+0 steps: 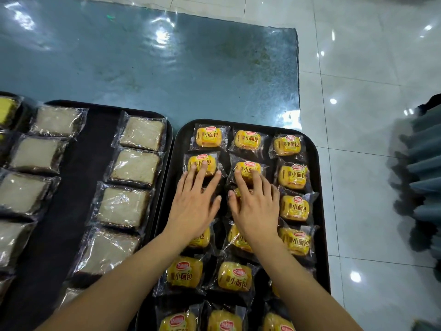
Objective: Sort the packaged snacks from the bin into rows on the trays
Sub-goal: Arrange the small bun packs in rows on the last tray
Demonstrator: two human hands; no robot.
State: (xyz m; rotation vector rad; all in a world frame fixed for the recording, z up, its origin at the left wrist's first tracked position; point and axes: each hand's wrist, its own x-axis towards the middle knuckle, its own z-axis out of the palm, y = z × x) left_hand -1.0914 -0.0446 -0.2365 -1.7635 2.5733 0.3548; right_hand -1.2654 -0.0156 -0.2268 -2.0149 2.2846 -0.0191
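A black tray on the right holds several yellow bread packets in three rows. My left hand lies flat with straight fingers, fingertips touching a yellow packet in the tray's left row. My right hand lies flat too, fingertips on a yellow packet in the middle row. Both hands cover the packets below them. The bin is not in view.
A second black tray on the left carries several pale cake slices in clear wrap, in columns. Teal plastic sheeting covers the floor beyond the trays. White tiles lie to the right, with a blurred grey-green object at the right edge.
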